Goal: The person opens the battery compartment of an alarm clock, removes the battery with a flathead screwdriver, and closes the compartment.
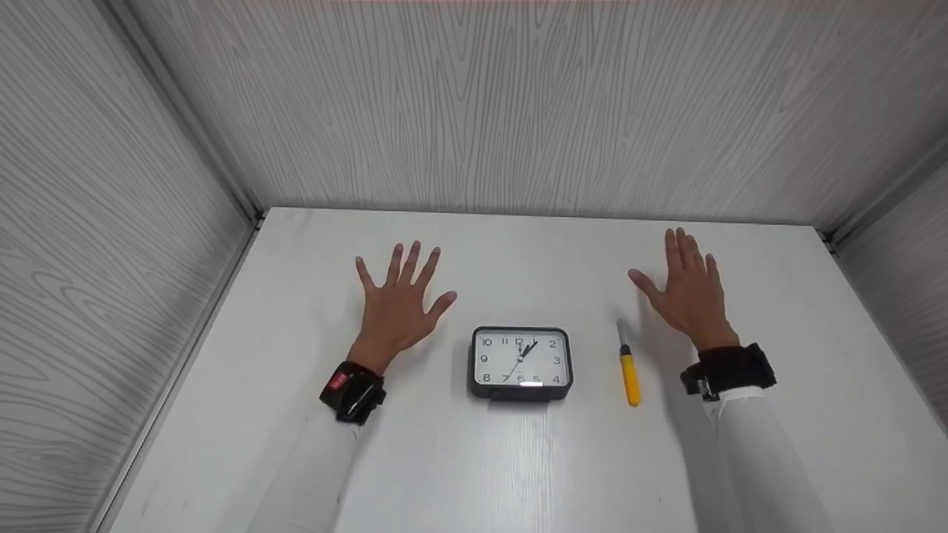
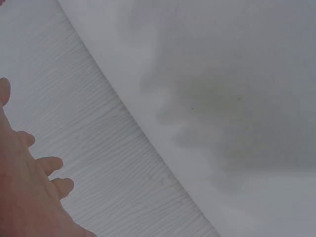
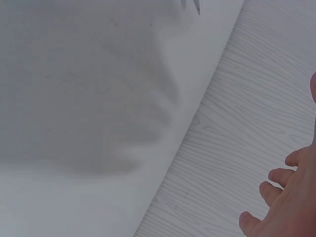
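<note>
screwdriver lengthwise, tip pointing away

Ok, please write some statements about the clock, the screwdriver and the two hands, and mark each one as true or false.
1. The clock stands between the two hands. True.
2. The right hand grips the yellow-handled screwdriver. False: the hand is spread with straight fingers, and the screwdriver lies apart from it on the table.
3. The screwdriver lies to the right of the clock. True.
4. The left hand is closed in a fist. False: its fingers are straight and spread.
5. The clock has a round red case. False: the case is dark and rectangular, with a white face.
</note>
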`<control>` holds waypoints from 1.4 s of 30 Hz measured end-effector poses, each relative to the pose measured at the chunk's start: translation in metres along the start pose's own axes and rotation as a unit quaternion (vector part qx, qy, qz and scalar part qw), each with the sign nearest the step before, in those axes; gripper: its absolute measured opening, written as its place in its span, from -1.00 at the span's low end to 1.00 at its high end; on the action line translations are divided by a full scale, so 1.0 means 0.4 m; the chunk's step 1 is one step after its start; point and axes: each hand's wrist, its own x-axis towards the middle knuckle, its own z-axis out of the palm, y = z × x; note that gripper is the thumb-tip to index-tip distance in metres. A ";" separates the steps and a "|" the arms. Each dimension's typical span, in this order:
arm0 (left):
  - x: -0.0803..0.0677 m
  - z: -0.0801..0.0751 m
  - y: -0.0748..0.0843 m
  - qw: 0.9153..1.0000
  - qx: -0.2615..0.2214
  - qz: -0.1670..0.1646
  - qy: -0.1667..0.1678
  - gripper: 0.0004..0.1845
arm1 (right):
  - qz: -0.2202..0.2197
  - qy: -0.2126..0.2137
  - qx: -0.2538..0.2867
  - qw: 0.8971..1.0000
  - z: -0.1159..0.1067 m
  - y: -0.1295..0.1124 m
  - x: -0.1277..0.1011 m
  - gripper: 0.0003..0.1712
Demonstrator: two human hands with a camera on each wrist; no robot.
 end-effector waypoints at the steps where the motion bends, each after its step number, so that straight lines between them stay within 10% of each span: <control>1: -0.003 0.000 0.005 1.000 0.001 0.004 -0.003 -0.21 | 0.001 -0.003 0.000 1.000 0.000 0.002 -0.001 0.08; 17: -0.053 0.011 0.092 0.992 -0.034 0.118 -0.031 -0.20 | 0.004 -0.058 -0.031 0.998 0.002 0.011 -0.012 0.10; 42: -0.099 0.069 0.165 0.974 -0.028 0.182 -0.130 -0.16 | -0.001 -0.063 -0.044 0.997 0.012 0.029 -0.014 0.09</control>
